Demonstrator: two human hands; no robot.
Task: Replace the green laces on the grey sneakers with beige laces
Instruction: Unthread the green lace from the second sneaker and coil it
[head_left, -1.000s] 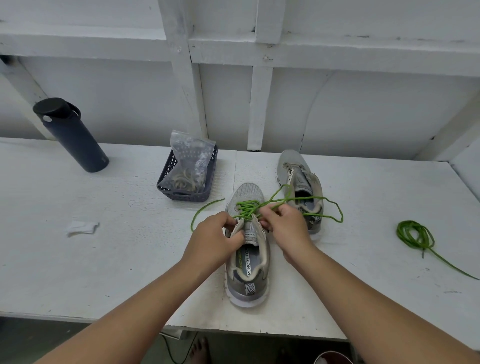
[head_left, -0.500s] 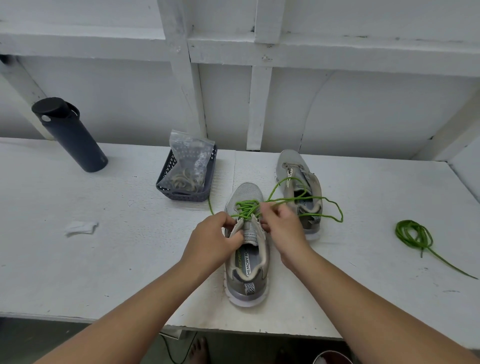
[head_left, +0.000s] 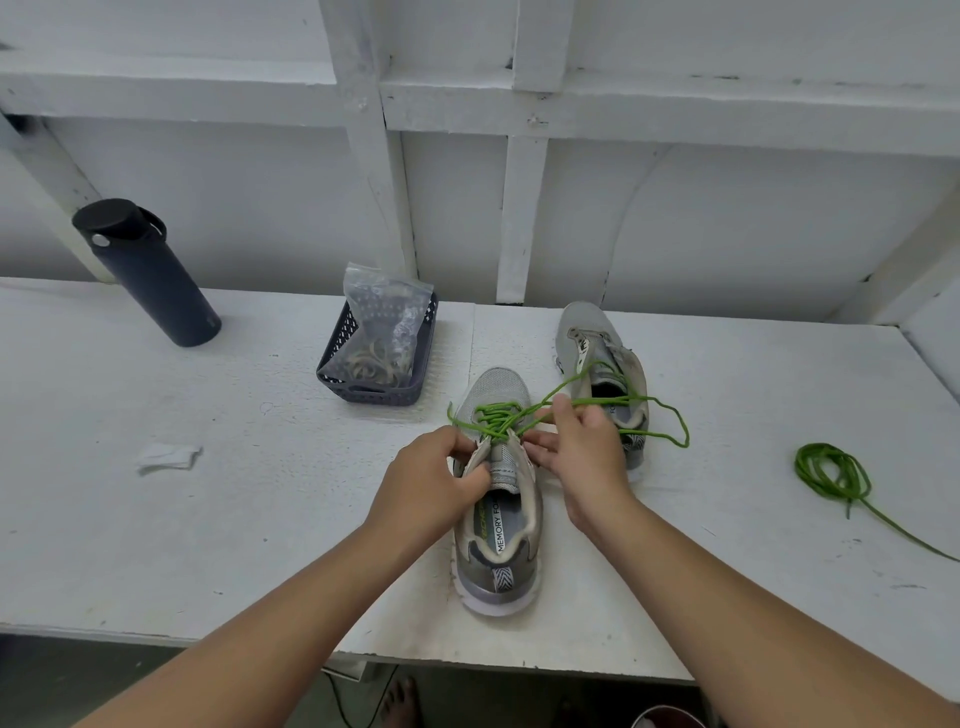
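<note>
Clutter sits back on the white bench (head_left: 156, 519): a dark bottle (head_left: 148, 275), a basket (head_left: 374, 389) holding a bag of beige laces (head_left: 382, 332), a paper scrap (head_left: 169, 457). My left hand (head_left: 428, 486) grips the near sneaker (head_left: 496, 499) at its eyelet edge; my right hand (head_left: 582, 447) pinches its green lace (head_left: 519, 415) (half unthreaded). Two sneakers, the second (head_left: 602, 358) lying behind; one loose green lace (head_left: 836, 475) coiled at the right.

A white desk (head_left: 182, 519) carries a dark bottle (head_left: 150, 275), a grey basket (head_left: 374, 387), a scrap of white paper (head_left: 167, 457), two grey sneakers (head_left: 498, 525) (head_left: 605, 364) and a coiled green lace (head_left: 831, 473) at right.
</note>
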